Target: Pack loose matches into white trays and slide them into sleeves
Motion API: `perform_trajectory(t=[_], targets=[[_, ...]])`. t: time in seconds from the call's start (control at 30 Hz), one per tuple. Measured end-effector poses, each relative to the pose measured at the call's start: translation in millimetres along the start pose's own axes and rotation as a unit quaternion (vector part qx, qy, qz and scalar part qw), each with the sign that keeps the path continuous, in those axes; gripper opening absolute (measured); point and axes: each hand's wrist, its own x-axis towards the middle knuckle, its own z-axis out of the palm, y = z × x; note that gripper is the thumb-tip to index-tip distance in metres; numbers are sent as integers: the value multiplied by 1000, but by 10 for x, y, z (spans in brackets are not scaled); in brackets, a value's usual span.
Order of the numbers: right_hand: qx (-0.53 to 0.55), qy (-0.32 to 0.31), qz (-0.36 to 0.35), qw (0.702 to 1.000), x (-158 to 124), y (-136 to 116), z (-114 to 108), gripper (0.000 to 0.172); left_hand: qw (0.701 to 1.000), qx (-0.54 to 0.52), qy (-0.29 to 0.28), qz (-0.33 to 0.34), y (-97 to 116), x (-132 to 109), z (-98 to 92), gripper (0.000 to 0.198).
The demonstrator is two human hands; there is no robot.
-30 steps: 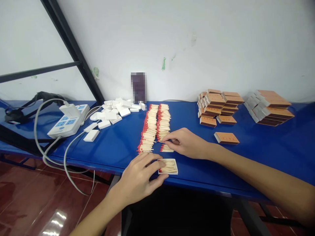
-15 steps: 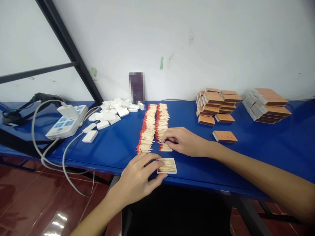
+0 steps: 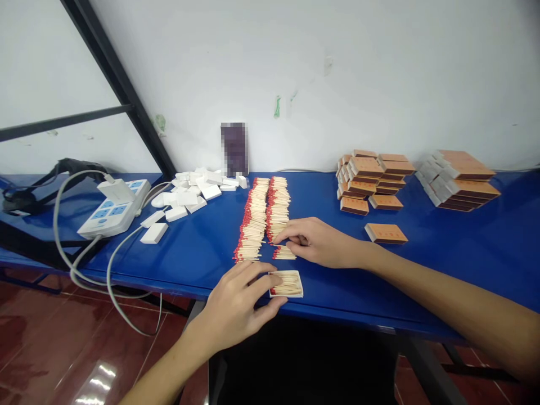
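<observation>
My left hand point(image 3: 240, 301) grips a white matchbox tray point(image 3: 301, 284) at its left end, near the table's front edge. Fingers lie along its far side and over its left end, with the thumb at the near side. Matches point(image 3: 290, 283) lie lengthwise in the tray. Just beyond it, my right hand point(image 3: 314, 242) rests at the near end of the right row of matches point(image 3: 278, 208). Its index finger touches the row and the thumb is a little apart, by a small separate bunch of matches point(image 3: 284, 252). A second row of red-headed matches point(image 3: 255, 219) lies to the left.
White trays point(image 3: 185, 198) are heaped at the back left, by a power strip point(image 3: 113, 211) with looping cables. Orange matchboxes point(image 3: 366, 167) stand piled at the back right, beside another stack point(image 3: 468, 166). A single matchbox point(image 3: 386, 233) lies nearer. A pixelated dark rectangle point(image 3: 235, 149) leans against the wall.
My right thumb and index finger have moved apart, the index finger reaching slightly left along the match row. My left hand and the tray have stayed in place.
</observation>
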Motion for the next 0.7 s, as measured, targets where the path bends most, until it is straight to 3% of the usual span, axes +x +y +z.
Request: perform_trajectory(t=[0.3,0.7], targets=[[-33,2,43,999,-130,32,-93,15,1000,2,-4,-6,-13,-2,16,17],[-41,-11,58,997,-119,87,-62,16,1000,8,-9,-7,-4,-9,4,17]])
